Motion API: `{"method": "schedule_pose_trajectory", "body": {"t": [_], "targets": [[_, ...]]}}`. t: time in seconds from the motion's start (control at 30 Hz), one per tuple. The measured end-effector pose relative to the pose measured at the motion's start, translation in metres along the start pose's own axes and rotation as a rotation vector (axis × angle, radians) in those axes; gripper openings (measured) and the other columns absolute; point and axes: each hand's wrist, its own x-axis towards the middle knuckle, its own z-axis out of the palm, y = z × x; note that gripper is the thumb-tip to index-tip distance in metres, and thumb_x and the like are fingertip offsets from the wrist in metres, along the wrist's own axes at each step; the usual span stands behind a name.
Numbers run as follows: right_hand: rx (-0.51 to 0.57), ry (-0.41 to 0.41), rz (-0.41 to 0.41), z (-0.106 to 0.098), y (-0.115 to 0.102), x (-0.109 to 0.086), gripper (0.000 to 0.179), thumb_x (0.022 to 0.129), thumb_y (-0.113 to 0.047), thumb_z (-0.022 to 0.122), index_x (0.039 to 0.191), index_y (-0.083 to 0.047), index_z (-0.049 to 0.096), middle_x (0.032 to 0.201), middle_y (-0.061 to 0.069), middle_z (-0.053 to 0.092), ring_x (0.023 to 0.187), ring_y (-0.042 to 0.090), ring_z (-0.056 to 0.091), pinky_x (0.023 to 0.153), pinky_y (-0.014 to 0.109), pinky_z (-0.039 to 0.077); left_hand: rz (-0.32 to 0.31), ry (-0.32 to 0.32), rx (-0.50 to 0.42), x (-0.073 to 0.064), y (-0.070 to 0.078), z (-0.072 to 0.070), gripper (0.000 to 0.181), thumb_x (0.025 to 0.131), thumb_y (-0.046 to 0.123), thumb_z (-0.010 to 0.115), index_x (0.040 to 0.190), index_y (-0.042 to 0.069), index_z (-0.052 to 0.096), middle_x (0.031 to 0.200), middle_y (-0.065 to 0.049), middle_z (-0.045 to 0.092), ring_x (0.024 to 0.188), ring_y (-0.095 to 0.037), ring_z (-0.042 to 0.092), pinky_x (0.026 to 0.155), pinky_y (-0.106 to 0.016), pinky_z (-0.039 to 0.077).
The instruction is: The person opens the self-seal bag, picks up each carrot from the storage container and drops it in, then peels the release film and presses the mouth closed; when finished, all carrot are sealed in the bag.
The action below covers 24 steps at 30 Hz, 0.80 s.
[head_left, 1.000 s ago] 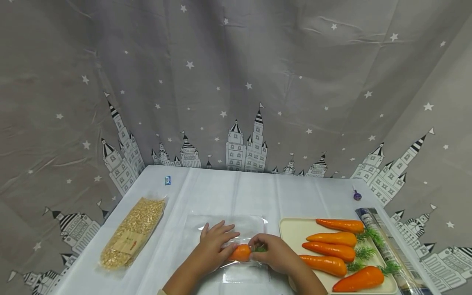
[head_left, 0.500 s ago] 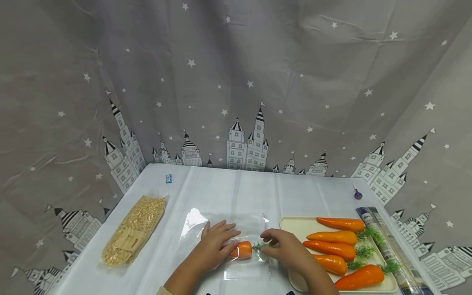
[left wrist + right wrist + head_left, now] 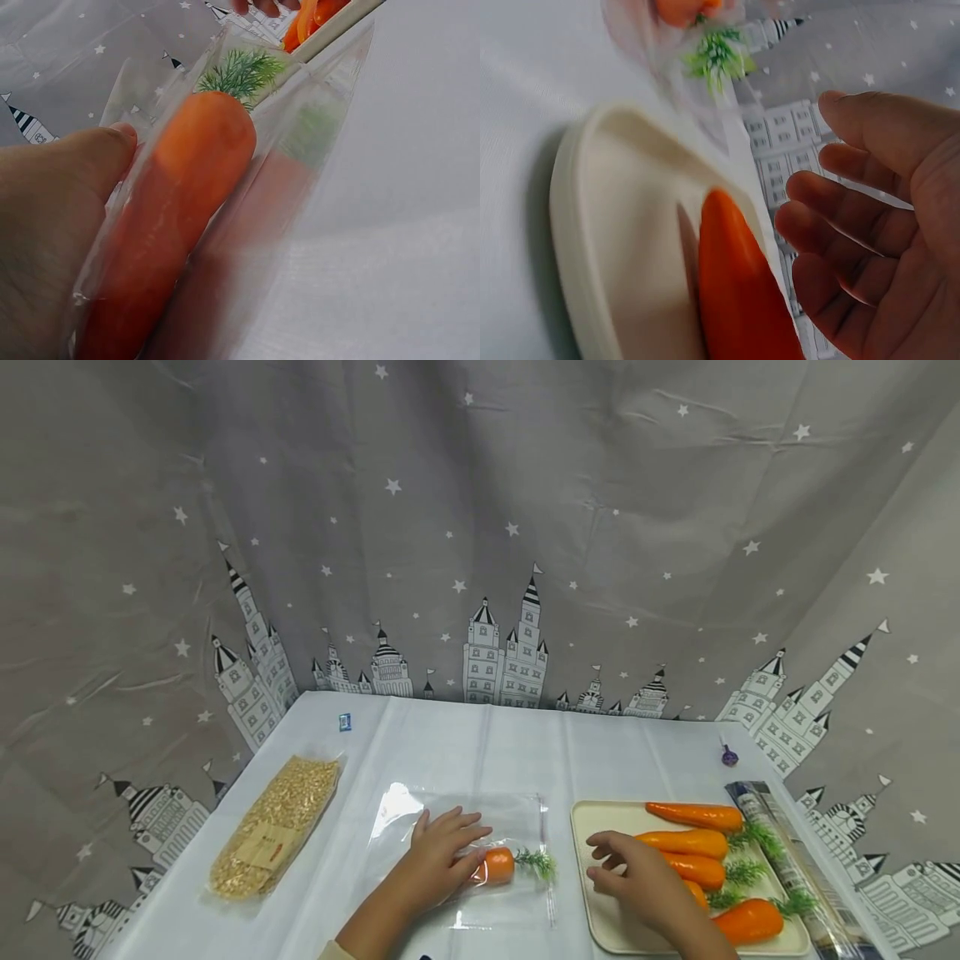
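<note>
The empty, loosely curved right hand (image 3: 637, 877) had shifted over the tray (image 3: 611, 827), leaving only the spread left hand (image 3: 437, 864) on the bagged carrot (image 3: 497, 866).

Left grip (image 3: 447, 857) lies over a bagged carrot (image 3: 498, 866), right grip (image 3: 636, 877) over the tray (image 3: 611, 818).

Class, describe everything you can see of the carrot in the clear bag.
The carrot is orange, smooth and slightly shiny, with a blunt, rounded top and feathery green leaves. It lies lengthwise in the clear bag, leafy end pointing toward the tray. The left hand rests over its other end, so the tip is not visible. Whether the leaf tips poke out of the bag is hard to tell.
</note>
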Motion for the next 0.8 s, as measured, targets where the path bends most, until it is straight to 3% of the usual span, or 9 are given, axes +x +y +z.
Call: {"method": "schedule_pose_trajectory", "body": {"t": [0.37, 0.63, 0.8], "targets": [[-0.038, 0.106, 0.136, -0.018, 0.02, -0.028, 0.037, 0.09, -0.026, 0.083, 0.125, -0.018, 0.072, 0.119, -0.004, 0.075, 0.096, 0.01, 0.067, 0.082, 0.028, 0.059, -0.004, 0.012, 0.01, 0.0, -0.001, 0.001, 0.036, 0.103, 0.041, 0.064, 0.134, 0.025, 0.072, 0.145, -0.003, 0.065, 0.145, -0.036, 0.049, 0.117, -0.079, 0.014], [-0.087, 0.119, 0.228, -0.044, 0.037, -0.048, 0.043, 0.093, -0.033, 0.08, 0.13, -0.014, 0.069, 0.126, 0.002, 0.072, 0.108, 0.02, 0.069, 0.089, 0.046, 0.06, -0.003, 0.018, 0.009, 0.002, -0.001, 0.001, 0.036, 0.102, 0.041, 0.066, 0.133, 0.024, 0.072, 0.145, -0.004, 0.065, 0.144, -0.038, 0.051, 0.117, -0.079, 0.014], [-0.15, 0.13, 0.266, -0.061, 0.046, -0.058, 0.049, 0.093, -0.036, 0.08, 0.133, -0.012, 0.067, 0.129, 0.006, 0.071, 0.112, 0.025, 0.068, 0.089, 0.048, 0.06, 0.001, 0.023, 0.003, 0.003, 0.001, 0.002, 0.036, 0.101, 0.039, 0.067, 0.133, 0.023, 0.072, 0.144, -0.005, 0.066, 0.144, -0.038, 0.051, 0.117, -0.079, 0.014]]}}
